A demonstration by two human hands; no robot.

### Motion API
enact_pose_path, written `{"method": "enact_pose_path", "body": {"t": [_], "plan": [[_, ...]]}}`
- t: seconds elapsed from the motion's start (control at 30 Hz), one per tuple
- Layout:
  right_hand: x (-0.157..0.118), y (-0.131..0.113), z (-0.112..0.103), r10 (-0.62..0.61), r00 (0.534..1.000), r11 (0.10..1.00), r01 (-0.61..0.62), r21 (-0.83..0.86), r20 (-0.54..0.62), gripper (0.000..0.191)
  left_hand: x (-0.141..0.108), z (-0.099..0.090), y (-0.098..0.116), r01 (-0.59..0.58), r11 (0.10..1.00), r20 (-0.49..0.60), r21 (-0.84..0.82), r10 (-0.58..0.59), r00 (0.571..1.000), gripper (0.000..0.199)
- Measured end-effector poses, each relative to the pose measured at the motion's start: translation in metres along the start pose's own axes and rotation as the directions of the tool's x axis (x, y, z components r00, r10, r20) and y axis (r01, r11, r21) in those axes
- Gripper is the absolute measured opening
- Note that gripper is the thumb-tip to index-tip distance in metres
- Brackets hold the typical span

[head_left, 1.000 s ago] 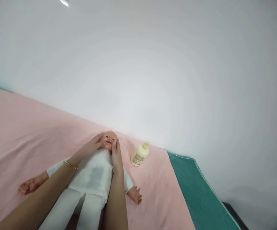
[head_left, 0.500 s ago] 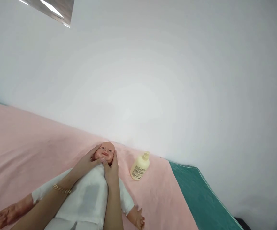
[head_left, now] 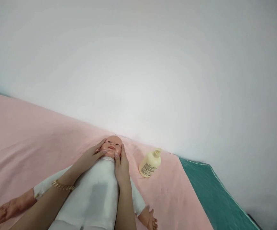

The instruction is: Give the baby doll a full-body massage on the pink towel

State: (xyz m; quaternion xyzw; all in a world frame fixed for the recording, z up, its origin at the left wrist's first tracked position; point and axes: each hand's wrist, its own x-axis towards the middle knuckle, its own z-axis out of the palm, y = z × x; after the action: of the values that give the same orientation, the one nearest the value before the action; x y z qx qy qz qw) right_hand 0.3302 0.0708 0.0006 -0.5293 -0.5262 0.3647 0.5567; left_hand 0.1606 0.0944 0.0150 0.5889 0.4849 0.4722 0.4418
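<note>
A baby doll (head_left: 90,204) in a white outfit lies on its back on a pink sheet (head_left: 47,127), its arms spread to both sides. On the left of its head, my left hand (head_left: 89,159) cups the cheek, with the thumb beside the mouth. My right hand (head_left: 123,167) holds the other side, its thumb at the lower cheek near the chin. Both hands are closed around the doll's head (head_left: 113,147) from the sides. The backs of the fingers show only in part. A bracelet (head_left: 63,185) circles my left wrist.
To the right of the doll, a pale yellow bottle (head_left: 150,163) with printed text stands on the sheet. A green surface (head_left: 207,188) shows past the sheet's right edge. A white wall (head_left: 138,70) rises behind the sheet.
My thumbs have moved from together under the doll's chin outward and up onto its cheeks, uncovering the collar. The view has shifted, and the shiny sheet at upper left is out of view.
</note>
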Motion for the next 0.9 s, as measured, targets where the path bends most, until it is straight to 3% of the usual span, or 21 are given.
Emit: {"method": "enact_pose_path", "body": {"t": [0.1, 0.23, 0.37, 0.6, 0.9], "plan": [[-0.002, -0.005, -0.006, -0.001, 0.998, 1.000, 0.003, -0.031, 0.062, 0.067, 0.003, -0.002, -0.005, 0.027, 0.999, 0.047, 0.017, -0.028, 0.999, 0.077], [-0.004, -0.013, -0.011, 0.016, 0.995, 0.994, -0.006, -0.109, 0.094, 0.068, 0.002, -0.001, -0.005, 0.034, 0.997, 0.028, 0.067, -0.036, 0.999, 0.079], [-0.006, -0.017, -0.009, 0.018, 0.993, 0.985, 0.003, -0.175, 0.117, 0.077, -0.001, -0.001, -0.001, 0.048, 0.987, 0.050, 0.153, -0.057, 0.997, 0.080], [-0.006, -0.012, -0.003, 0.014, 0.997, 0.979, 0.002, -0.202, 0.081, 0.085, 0.002, 0.003, 0.001, 0.024, 0.999, 0.142, -0.038, -0.018, 0.990, 0.091], [-0.006, -0.013, 0.000, -0.006, 0.999, 0.978, 0.015, -0.209, 0.042, 0.078, 0.000, 0.003, 0.005, 0.065, 0.995, 0.011, 0.082, -0.066, 0.998, 0.081]]}}
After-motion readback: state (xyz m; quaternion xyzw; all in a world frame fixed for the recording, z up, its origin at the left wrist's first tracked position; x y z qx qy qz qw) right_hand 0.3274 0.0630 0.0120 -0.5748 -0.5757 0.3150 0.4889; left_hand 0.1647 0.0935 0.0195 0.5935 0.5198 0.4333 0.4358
